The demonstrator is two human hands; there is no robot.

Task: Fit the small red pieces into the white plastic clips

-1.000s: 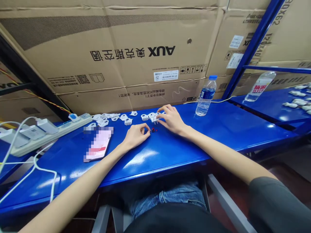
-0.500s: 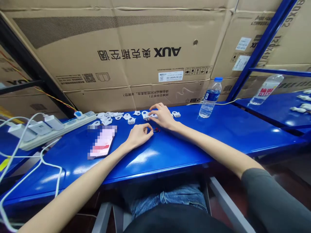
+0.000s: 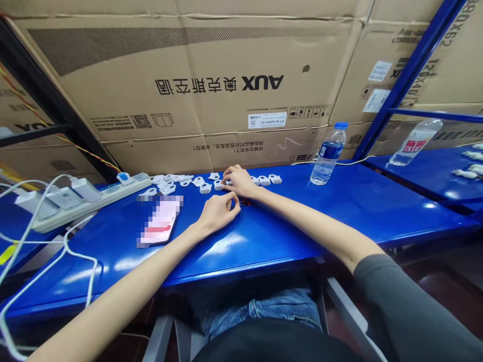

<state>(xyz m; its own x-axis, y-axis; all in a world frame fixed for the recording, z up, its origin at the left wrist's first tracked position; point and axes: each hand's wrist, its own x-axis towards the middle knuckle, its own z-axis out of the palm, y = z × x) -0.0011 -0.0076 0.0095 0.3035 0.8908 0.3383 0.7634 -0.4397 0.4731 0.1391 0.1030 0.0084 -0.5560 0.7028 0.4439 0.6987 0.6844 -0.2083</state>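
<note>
My left hand (image 3: 221,211) rests low over the blue table, thumb and index finger pinched into a ring; anything between the tips is too small to make out. Just right of those fingertips lie tiny red and dark pieces (image 3: 245,203). Farther back, my right hand (image 3: 240,182) is bent palm down, its fingers closed at a small white plastic piece (image 3: 218,185) with a ring-like shape. Several similar white ring-shaped pieces (image 3: 264,180) sit to the right of this hand, and a cluster of white pieces (image 3: 168,187) lies to the left.
A phone (image 3: 160,221) lies left of my hands. Beyond it are a power strip (image 3: 94,203) with chargers and white cables (image 3: 92,261). A water bottle (image 3: 329,153) stands at the right rear; another bottle (image 3: 415,142) leans past the blue post. Large cardboard boxes (image 3: 211,50) form the back.
My right hand has moved left and its fingers have drawn in; the white piece at its fingertips has shifted left and nearer. White pieces on the right are uncovered. My left hand keeps its pinch.
</note>
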